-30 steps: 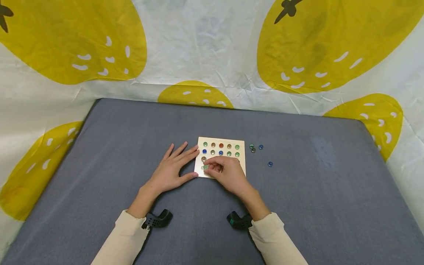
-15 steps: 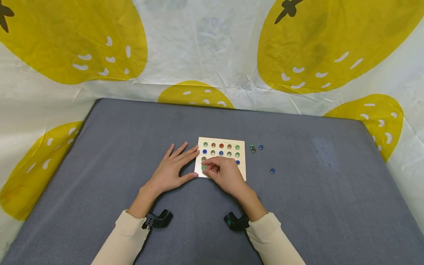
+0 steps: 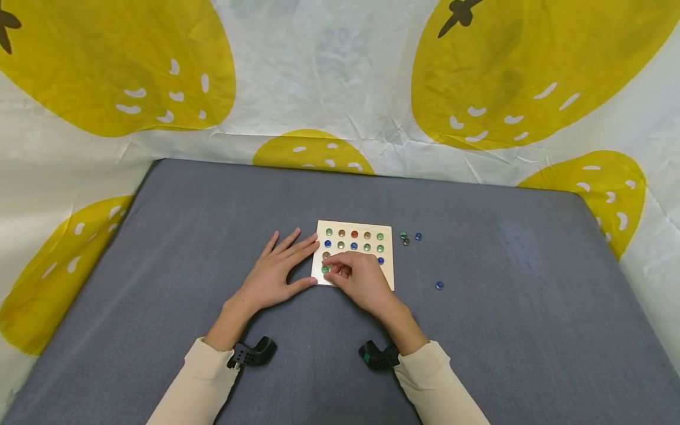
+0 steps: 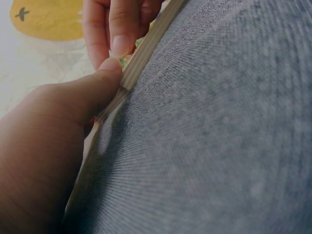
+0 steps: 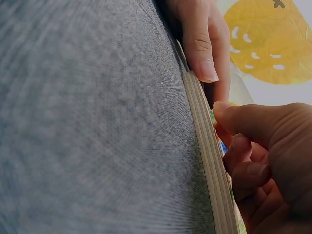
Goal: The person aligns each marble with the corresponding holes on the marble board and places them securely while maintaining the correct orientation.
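A pale wooden board lies on the grey cloth, with rows of coloured glass marbles set in it. My left hand lies spread at its left side, fingertips and thumb touching the edge. Over the lower part of the board, my right hand has thumb and index finger at either side of a green marble, pinching it at the front-left corner spot. The right hand's other fingers are curled. In the left wrist view, a bit of the green marble shows by the fingertips. Part of the lower rows is hidden under the right hand.
Right of the board, a green marble, a dark greyish marble and a blue marble lie together. Another blue marble lies alone, nearer me. A white and yellow patterned curtain hangs behind the table.
The right hand has shifted slightly left with the green marble, to the board's front-left corner. The lone blue marble has rolled toward me. The left hand stays in place.
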`<control>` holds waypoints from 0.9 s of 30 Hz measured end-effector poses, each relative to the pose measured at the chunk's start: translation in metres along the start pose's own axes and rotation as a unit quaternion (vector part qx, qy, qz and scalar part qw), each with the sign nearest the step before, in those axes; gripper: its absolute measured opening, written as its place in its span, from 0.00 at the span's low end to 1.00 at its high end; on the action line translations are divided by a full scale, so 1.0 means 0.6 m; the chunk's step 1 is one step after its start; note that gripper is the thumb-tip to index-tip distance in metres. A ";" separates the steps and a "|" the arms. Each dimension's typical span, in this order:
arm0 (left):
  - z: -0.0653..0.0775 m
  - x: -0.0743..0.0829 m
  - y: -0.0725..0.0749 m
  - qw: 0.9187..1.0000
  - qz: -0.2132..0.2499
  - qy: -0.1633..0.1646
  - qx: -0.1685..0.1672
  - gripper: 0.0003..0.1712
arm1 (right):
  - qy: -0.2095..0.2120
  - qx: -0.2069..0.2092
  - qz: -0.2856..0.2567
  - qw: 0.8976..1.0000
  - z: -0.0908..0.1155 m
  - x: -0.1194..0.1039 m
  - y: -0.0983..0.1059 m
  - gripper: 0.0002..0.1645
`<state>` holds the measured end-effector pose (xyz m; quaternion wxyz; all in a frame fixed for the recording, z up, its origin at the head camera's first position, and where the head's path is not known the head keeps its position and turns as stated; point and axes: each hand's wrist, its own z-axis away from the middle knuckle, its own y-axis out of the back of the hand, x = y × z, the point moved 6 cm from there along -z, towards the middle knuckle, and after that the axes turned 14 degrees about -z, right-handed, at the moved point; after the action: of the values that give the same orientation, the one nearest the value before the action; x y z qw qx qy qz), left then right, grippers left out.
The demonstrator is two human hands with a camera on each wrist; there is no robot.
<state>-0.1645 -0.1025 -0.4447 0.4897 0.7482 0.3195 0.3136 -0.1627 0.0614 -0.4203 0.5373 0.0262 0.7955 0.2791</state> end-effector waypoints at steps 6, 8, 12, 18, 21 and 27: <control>-0.001 0.001 0.002 1.000 0.000 0.000 0.001 0.40 | 0.003 -0.002 0.000 1.000 0.001 -0.002 0.002 0.11; -0.001 0.001 0.002 1.000 -0.001 0.000 0.001 0.40 | 0.005 -0.004 -0.002 1.000 0.002 -0.004 0.004 0.11; 0.000 0.002 0.005 1.000 -0.003 0.000 0.002 0.40 | 0.015 -0.007 -0.004 1.000 0.006 -0.011 0.012 0.11; 0.000 0.002 0.006 1.000 -0.004 0.003 0.000 0.41 | 0.017 0.005 0.005 1.000 0.024 -0.016 0.041 0.11; 0.000 0.001 0.004 1.000 -0.003 0.004 -0.002 0.41 | 0.017 0.016 0.008 1.000 0.038 -0.016 0.063 0.11; 0.002 0.001 0.001 1.000 -0.001 0.002 -0.005 0.41 | 0.012 0.026 0.024 0.999 0.073 -0.007 0.104 0.12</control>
<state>-0.1630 -0.1032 -0.4442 0.4934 0.7446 0.3195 0.3162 -0.1390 0.1305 -0.3990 0.5203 0.0557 0.8078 0.2715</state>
